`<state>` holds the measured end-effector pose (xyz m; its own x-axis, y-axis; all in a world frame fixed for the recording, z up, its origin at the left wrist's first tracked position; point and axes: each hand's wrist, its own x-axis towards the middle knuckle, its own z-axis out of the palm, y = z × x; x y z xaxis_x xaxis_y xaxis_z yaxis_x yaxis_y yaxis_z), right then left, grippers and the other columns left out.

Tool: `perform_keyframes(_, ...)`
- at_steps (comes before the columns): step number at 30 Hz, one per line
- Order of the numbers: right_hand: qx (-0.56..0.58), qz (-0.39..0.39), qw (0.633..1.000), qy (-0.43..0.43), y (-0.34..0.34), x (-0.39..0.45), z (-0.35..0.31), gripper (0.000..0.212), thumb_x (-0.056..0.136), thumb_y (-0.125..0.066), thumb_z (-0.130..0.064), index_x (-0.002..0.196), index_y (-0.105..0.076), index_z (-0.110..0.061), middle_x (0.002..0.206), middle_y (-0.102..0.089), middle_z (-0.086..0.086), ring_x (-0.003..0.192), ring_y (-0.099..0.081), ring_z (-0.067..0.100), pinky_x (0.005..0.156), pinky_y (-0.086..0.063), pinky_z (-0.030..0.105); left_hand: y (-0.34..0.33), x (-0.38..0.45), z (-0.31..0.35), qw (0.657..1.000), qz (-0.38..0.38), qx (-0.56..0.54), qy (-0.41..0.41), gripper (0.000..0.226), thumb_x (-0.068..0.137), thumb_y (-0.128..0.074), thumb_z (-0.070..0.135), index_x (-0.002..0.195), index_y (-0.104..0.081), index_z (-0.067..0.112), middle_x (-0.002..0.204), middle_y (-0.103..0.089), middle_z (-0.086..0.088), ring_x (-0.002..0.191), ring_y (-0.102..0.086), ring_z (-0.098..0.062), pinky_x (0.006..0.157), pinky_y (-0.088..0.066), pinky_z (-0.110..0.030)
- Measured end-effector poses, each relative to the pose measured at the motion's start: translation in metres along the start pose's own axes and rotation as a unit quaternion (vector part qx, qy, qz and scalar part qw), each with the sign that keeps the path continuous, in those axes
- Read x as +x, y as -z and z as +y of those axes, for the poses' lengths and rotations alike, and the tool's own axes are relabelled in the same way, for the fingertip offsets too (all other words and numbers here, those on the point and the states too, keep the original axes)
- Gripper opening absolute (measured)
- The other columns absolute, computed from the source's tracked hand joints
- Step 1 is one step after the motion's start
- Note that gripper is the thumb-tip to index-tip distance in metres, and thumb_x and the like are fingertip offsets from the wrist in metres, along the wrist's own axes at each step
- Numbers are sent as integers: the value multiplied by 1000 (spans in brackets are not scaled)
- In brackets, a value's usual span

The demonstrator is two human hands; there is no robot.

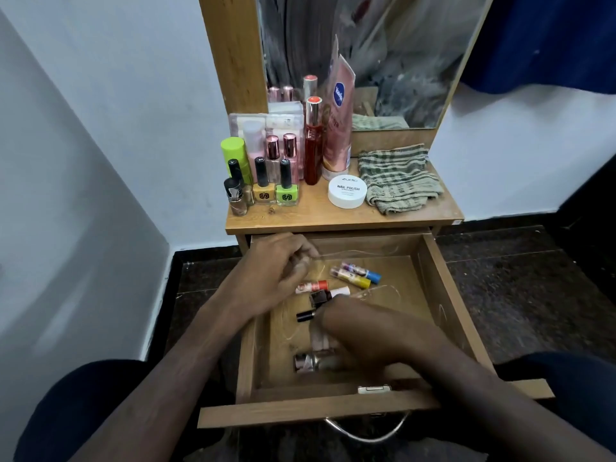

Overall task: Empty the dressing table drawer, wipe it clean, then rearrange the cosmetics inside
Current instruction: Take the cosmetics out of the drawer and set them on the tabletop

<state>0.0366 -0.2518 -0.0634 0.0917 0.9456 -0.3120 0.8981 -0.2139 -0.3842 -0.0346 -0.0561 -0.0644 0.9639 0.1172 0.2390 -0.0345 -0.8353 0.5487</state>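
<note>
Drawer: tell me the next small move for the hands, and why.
Probably lift out the small items by the right hand. The drawer still holds lip balm sticks and a dark bottle, while taller bottles already stand on the tabletop beside the cloth. Emptying seems unfinished, so wiping must wait.

Open wooden drawer (443, 288) holds small lip-balm tubes (355, 275) lying flat mid-floor.
</note>
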Motion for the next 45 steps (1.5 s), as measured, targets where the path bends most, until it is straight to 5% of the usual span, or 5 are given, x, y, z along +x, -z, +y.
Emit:
perform_keyframes(7,308,252,914,-77,36,-24,33,17,93,-78,-30,104,-73,-19,93,-77,-1,84,-74,9,79,-64,35,12,-5,20,975,36,-205,73,30,100,-63,43,120,-76,24,96,-79,14,85,-77,-2,73,-58,-15)
perform_keyframes(13,487,233,837,-93,36,-16,29,22,98,-71,-26,116,-72,-13,105,-79,9,98,-77,25,89,-62,49,6,-7,26,973,59,-210,77,46,88,-82,40,131,-72,30,101,-79,15,94,-76,0,80,-63,-20)
perform_keyframes(21,-5,202,951,-233,31,-6,70,17,93,-74,-26,109,-77,-21,98,-77,-1,77,-63,5,67,-49,15,1,-6,22,962,81,-239,109,31,93,-81,28,123,-76,23,101,-81,12,96,-76,1,79,-60,-15)
perform_keyframes(35,-11,217,950,-224,21,5,58,19,86,-80,-21,105,-76,-22,85,-69,-8,73,-63,8,57,-46,18,10,-7,24,956,119,-251,100,29,91,-83,22,120,-76,19,99,-81,11,94,-76,0,79,-62,-18)
perform_keyframes(45,188,522,823,-122,88,-3,47,26,81,-89,-20,100,-71,-19,87,-74,-13,81,-73,-2,73,-55,8,14,-2,26,942,209,-254,62,25,90,-85,18,114,-78,19,98,-78,10,93,-76,-6,71,-58,-14)
